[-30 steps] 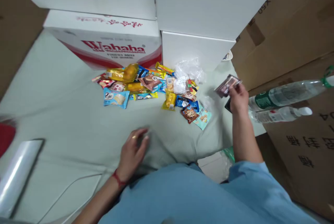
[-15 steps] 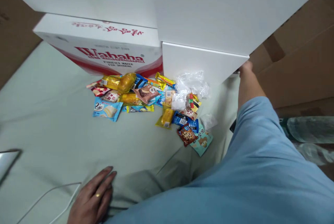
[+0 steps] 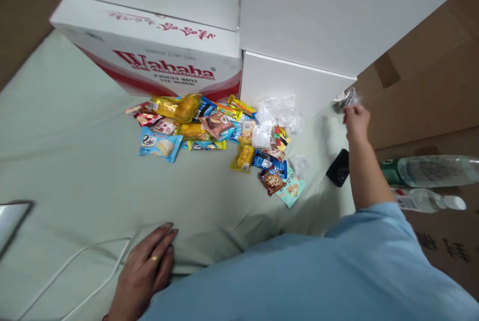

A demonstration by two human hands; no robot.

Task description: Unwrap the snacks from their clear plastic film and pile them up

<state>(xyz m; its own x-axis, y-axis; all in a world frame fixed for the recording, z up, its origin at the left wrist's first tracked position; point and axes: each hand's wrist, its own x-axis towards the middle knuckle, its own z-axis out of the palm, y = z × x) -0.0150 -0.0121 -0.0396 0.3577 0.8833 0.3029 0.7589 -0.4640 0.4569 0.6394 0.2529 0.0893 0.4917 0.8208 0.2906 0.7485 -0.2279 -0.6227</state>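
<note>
On the right, my right hand (image 3: 356, 119) has its fingers closed on a crinkly, partly clear plastic packet (image 3: 349, 97) with something dark in it, blurred at the edge. It is beside the corner of a white panel (image 3: 295, 77). My left hand (image 3: 147, 266), with a gold ring, lies palm down on the pale green sheet (image 3: 93, 176), fingers extended and holding nothing. Between the hands lies a heap of wrapped snacks, among them a light blue packet (image 3: 160, 144), a yellow-wrapped snack (image 3: 188, 107), a brown cookie packet (image 3: 271, 180) and a mint green packet (image 3: 292, 191). Clear plastic wrapping (image 3: 280, 111) lies on the heap's right part.
A Wahaba-looking water carton (image 3: 160, 69) stands behind the snacks. A black phone-like object (image 3: 339, 168) lies by my right forearm. Two plastic bottles, one large (image 3: 437, 170) and one small (image 3: 426, 200), lie against brown cardboard (image 3: 430, 96). A white cable (image 3: 86, 251) runs beside my left hand.
My right hand has come out from beside the white panel's corner toward me, the plastic packet now showing in it. The dark object by the forearm is uncovered. My left hand stays resting.
</note>
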